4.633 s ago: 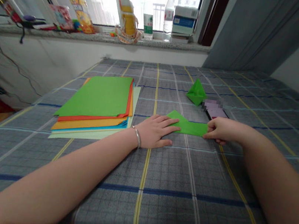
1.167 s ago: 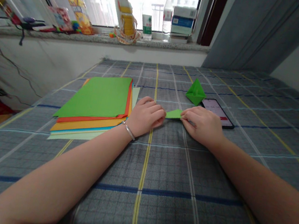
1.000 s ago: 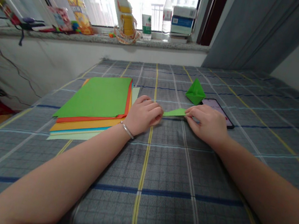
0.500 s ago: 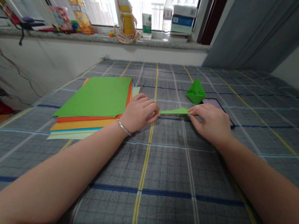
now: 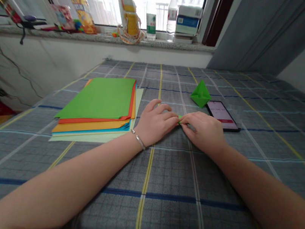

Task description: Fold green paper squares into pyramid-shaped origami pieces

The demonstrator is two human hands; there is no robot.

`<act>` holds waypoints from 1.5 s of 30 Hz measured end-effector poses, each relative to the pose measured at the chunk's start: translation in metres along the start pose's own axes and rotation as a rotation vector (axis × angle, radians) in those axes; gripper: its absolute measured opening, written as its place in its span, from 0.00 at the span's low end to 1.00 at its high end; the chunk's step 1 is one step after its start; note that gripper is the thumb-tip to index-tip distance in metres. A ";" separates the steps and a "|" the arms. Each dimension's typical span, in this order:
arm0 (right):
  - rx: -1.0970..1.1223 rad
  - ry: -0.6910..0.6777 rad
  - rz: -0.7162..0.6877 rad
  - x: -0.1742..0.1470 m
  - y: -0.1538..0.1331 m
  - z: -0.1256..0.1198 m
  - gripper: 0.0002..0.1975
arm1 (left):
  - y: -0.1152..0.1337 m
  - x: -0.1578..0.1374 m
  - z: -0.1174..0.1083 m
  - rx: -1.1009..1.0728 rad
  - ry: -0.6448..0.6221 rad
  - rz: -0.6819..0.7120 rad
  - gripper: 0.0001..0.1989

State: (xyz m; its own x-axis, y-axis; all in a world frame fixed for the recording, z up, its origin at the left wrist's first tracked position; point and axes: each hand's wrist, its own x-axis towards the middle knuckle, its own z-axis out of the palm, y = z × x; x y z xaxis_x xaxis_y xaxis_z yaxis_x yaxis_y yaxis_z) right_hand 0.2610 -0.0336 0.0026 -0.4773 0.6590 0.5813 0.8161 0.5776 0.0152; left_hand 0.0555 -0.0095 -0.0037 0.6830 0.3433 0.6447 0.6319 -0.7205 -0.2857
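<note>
My left hand [image 5: 157,123], with a silver bangle at the wrist, has its thumb and index finger closed at a folded strip of green paper [image 5: 179,119]; its other fingers are raised a little. From the other side my right hand [image 5: 205,132] pinches the same strip. The fingertips of both hands almost meet, so most of the paper is hidden beneath them. Just beyond my right hand stands a folded green paper shape [image 5: 201,95] with a pointed top. To the left of my left hand lies a stack of coloured paper [image 5: 100,95], green uppermost.
A phone [image 5: 222,115] with a lit screen lies behind my right hand. The table wears a grey checked cloth [image 5: 174,179]. Bottles [image 5: 152,18], a yellow cup [image 5: 132,21] and boxes [image 5: 187,22] line the windowsill at the back.
My left hand has slid right along the green strip toward my right hand, covering most of it. My right hand has shifted slightly left and down, uncovering more of the phone.
</note>
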 end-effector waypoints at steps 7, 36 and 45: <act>0.068 0.012 0.081 0.000 0.002 0.005 0.03 | -0.002 -0.001 0.001 0.059 -0.041 0.029 0.08; 0.073 -0.080 0.285 -0.004 0.044 -0.014 0.03 | -0.036 -0.013 -0.002 -0.015 -0.109 -0.339 0.15; -0.103 -0.067 0.320 -0.003 0.047 -0.027 0.04 | -0.027 -0.013 0.001 -0.031 -0.161 -0.311 0.16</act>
State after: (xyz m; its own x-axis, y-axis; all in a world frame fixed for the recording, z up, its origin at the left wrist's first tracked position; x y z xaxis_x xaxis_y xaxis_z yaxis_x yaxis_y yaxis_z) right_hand 0.3099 -0.0214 0.0239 -0.2093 0.8309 0.5156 0.9549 0.2872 -0.0752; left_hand 0.0302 0.0063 -0.0049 0.5100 0.6381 0.5768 0.8090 -0.5836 -0.0697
